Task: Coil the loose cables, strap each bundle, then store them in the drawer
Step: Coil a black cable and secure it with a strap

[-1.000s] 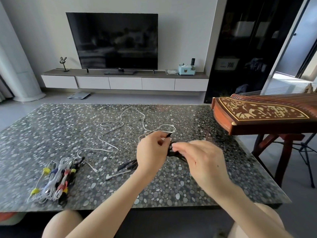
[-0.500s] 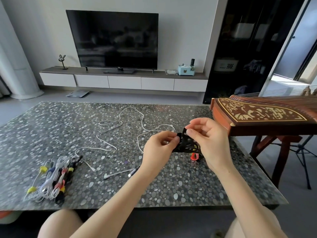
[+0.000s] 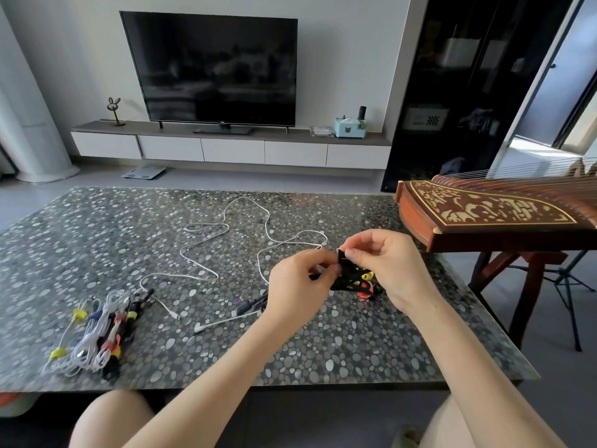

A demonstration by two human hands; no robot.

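Black cable coil [image 3: 350, 279] between both hands [image 3: 297, 286] [image 3: 392, 270]

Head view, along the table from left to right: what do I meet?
Strapped bundles → loose white cable → left hand → black coil, pinched by both hands → right hand → zither, past the table's right edge.

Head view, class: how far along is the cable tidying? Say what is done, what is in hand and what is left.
Done: a pile of strapped bundles lies at the left of the table. In hand: the left hand and right hand pinch a black cable coil. Left: the long white cable lies loose, and the bundles await the drawer.
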